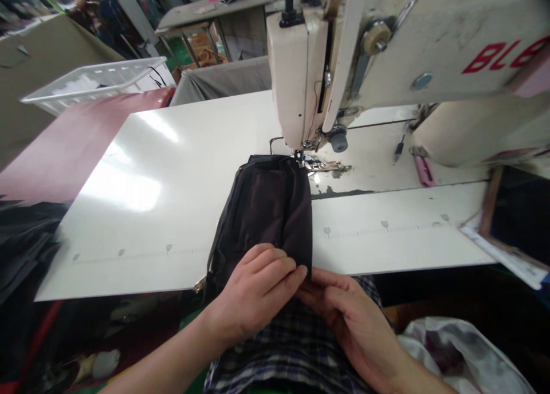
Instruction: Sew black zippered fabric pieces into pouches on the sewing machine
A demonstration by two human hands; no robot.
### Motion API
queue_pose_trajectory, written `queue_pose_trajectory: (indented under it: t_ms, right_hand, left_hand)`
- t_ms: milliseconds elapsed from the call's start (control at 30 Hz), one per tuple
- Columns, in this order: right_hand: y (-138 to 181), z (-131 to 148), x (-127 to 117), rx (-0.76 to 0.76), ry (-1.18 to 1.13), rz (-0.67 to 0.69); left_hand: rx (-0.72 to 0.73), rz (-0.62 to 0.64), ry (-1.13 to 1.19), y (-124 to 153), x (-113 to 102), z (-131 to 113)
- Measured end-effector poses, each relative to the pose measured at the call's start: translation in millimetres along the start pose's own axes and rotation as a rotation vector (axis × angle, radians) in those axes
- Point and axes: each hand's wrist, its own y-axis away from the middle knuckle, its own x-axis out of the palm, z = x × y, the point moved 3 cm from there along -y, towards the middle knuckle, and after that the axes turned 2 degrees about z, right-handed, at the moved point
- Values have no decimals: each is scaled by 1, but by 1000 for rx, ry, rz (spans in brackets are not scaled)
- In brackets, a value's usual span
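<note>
Cloth (pixel 268 205), dark, layered, bag-shaped: lay lengthwise on the table (pixel 193 199), its near end over the front edge. Its far corner, at one o'clock, met the foot (pixel 299 156) of the sewing machine; whether that corner sat beneath the foot or only against it could not be told. A zip ran down its nine o'clock side, ending in a metal pull (pixel 200 283) at seven o'clock.

Left hand (pixel 258 291): on the cloth's near end at six o'clock, fingers together and bent over the fabric, thumb close to the forefinger, closed on the near edge.

Right hand (pixel 352 314): at five o'clock, fingers curled, thumb and forefinger drawn together on the near corner, just beside the left thumb; fingertips partly hidden.

Checked fabric (pixel 296 348): beneath both hands, six o'clock.

Machine (pixel 287 85): pale, red lettering on its arm, from one to two o'clock.

Snips (pixel 424 169): pink, on the table at two o'clock, near a dark-handled tool (pixel 399 148).

Board (pixel 519 213): dark, brown-edged, three o'clock.

White bag (pixel 459 348): four o'clock, below table level.

Black fabric (pixel 30 233): heaped, nine o'clock.

Pink sheet (pixel 77 136): ten o'clock, beside a white basket (pixel 94 69).

Bench (pixel 215 13): grey-topped, well apart, eleven o'clock.
</note>
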Motion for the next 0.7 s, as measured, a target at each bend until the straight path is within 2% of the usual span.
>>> queue_pose_trajectory:
  t_ms: [67, 100, 133, 200, 267, 300, 367, 433, 600, 700]
  right_hand:
    - [2, 1, -6, -12, 196, -34]
    - [3, 4, -12, -83, 355, -79]
    - [4, 9, -18, -209, 553, -142]
    - [5, 24, -26, -583, 1006, -227]
    - [3, 33, -27, -920, 1375, -153]
    - [-1, 35, -27, -994, 1496, -58]
    - [-11, 37, -25, -1044, 1606, 125]
    - [-19, 40, -23, -1054, 1646, 218]
    - [-31, 52, -19, -1118, 1708, 291]
    - [-38, 62, -23, -1104, 1729, 320]
  left_hand:
    - [-9, -13, 42, -1, -2, 2]
    - [-5, -7, 52, -2, -3, 2]
    - [6, 14, 53, -3, -5, 1]
    - [41, 64, 45, -6, -9, -1]
    - [49, 128, 58, -11, -12, -1]
    - [22, 179, 81, -15, -13, 3]
    - [-61, 292, 113, -24, -11, 17]
    - [-98, 394, 54, -35, -7, 38]
    - [-33, 497, -203, -55, 6, 91]
    - [-68, 467, -217, -55, 7, 98]
